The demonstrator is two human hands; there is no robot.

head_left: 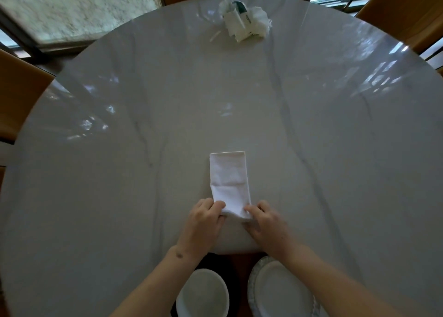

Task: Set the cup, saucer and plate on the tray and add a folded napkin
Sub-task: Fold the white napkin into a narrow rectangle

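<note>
She stands at the round table (143,100) with the napkin (229,182) laid flat in front of her, already folded into a long narrow strip running away from her. Both hands are on its near end: the left hand (203,223) pinches the near-left corner between thumb and curled fingers, the right hand (266,223) pinches the near-right corner the same way. That end is lifted slightly off the marble.

The step in hand looks like 1 more fold, near end carried over to the far end. To do it well I'd keep both corners level, lift them together, and lay them exactly on the far corners so the edges line up, then press the crease flat with open fingers.

Below the table edge, close to her body, sit a white plate (282,290) on her right and a round white dish (203,292) on her left, cup or saucer I cannot tell. No tray shows clearly. A crumpled wrapper (244,21) lies at the far side.
</note>
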